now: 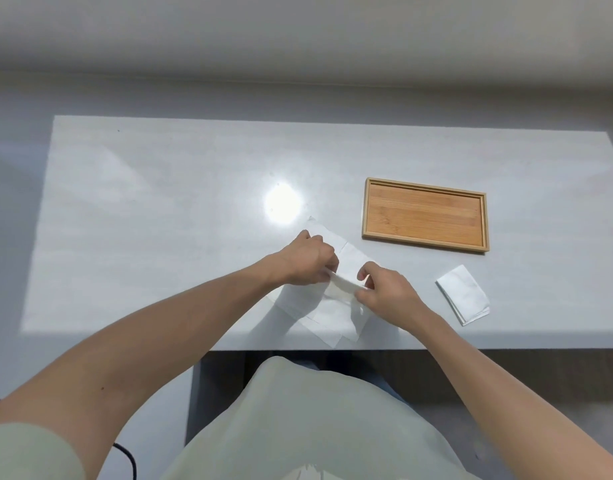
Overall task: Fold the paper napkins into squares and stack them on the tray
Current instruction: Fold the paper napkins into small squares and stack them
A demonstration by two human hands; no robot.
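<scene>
Grip: your left hand (307, 259) and your right hand (384, 289) both pinch the same lifted fold of the open napkin (327, 308); the fingers of each hand are closed on the paper, with a short raised strip stretched between them.

Napkin in work: it lies spread and turned at an angle near the front edge of the table (159, 209), about the middle of that edge. One corner comes very near the edge, maybe a little over it. It looks like more than one layer, but I cannot tell how many.

Folded napkins: a small pile (463, 294) rests to the right of your right hand, near the front edge, apart from the tray and not yet on it.

Tray: the wooden tray (424, 244) stands behind the pile, toward the right part of the table, with nothing in it.

Step, as I judge: you are only bringing one side over for the fold; no stacking has begun.

Risk 1: the paper is thin, so if the two hands pull away from each other the strip may tear.

Risk 2: if you lift two layers together, the fold will be thick and not square.

Risk 3: the near corner could slide off the front edge when you drag the sheet.

Risk 4: edges not matched before pressing give a crooked crease.
</scene>
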